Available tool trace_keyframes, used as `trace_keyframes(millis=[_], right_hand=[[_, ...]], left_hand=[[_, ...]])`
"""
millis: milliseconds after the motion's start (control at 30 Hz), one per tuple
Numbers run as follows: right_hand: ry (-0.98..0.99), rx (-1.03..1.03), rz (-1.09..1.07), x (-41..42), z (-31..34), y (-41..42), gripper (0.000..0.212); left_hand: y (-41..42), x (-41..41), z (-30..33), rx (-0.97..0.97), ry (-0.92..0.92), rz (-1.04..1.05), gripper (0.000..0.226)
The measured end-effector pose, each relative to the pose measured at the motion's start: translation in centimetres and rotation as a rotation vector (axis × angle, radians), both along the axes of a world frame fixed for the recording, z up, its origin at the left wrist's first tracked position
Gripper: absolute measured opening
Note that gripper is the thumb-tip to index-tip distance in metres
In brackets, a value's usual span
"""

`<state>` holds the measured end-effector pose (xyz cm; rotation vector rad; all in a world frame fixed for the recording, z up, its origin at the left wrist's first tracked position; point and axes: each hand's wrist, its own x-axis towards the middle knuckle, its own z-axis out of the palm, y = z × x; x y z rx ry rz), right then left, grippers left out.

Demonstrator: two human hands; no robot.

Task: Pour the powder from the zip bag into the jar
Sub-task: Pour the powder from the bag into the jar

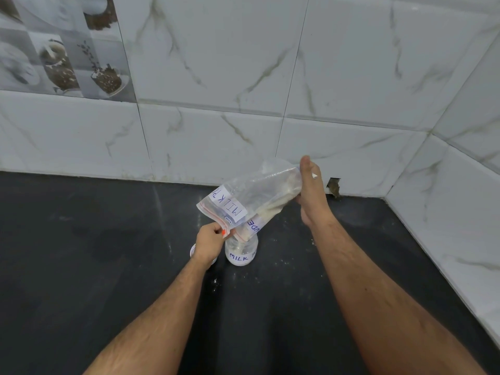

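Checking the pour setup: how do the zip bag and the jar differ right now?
The zip bag is soft, crumpled plastic held tilted in the air, mouth down; the jar is rigid and stands upright on the black counter. Both hands hold the bag; neither holds the jar. Both are clear, contain pale powder and carry handwritten MILK labels.

Zip bag [251, 196] tilted over the jar [241, 250], mouth down at its opening. Left hand [209, 243] pinching the bag's lower corner, just left of the jar; right hand [311, 190] holding the raised end. Jar on the countertop [108, 266], near the tiled wall [216, 77] behind. Lid [193, 250] behind the left hand.
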<state>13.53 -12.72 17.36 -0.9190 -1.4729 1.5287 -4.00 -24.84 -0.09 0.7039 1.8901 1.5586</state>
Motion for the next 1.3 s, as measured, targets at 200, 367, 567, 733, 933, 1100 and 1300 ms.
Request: trace_keyframes(millis=[200, 367, 567, 733, 933, 1100, 1300], right_hand=[[0.059, -0.114, 0.075, 0.7, 0.6, -0.6, 0.084], [0.078, -0.125, 0.082, 1.0, 0.9, -1.3, 0.092], [0.136, -0.117, 0.019, 1.0, 0.8, -1.2, 0.094], [0.109, -0.102, 0.086, 1.1, 0.3, -1.1, 0.092], [-0.018, 0.037, 0.089, 0.9, 0.0, -1.4, 0.056], [-0.064, 0.112, 0.096, 0.1, 0.1, -1.4, 0.025], [-0.133, 0.298, 0.094, -1.0, 1.0, -2.7, 0.038]], left_hand=[[-0.1, 0.1, -0.1, -0.012, 0.031, -0.014, 0.017], [-0.3, 0.2, 0.2, -0.045, 0.055, -0.013, 0.022], [-0.5, 0.4, 0.8, -0.065, 0.072, -0.010, 0.027], [-0.6, 0.3, 0.9, -0.094, 0.080, -0.014, 0.029], [-0.6, 0.5, 1.0, -0.100, 0.078, -0.012, 0.026], [-0.8, 0.8, 1.5, -0.099, 0.016, -0.006, 0.030], [-1.6, 2.4, 4.1, -0.070, -0.184, -0.031, 0.033]])
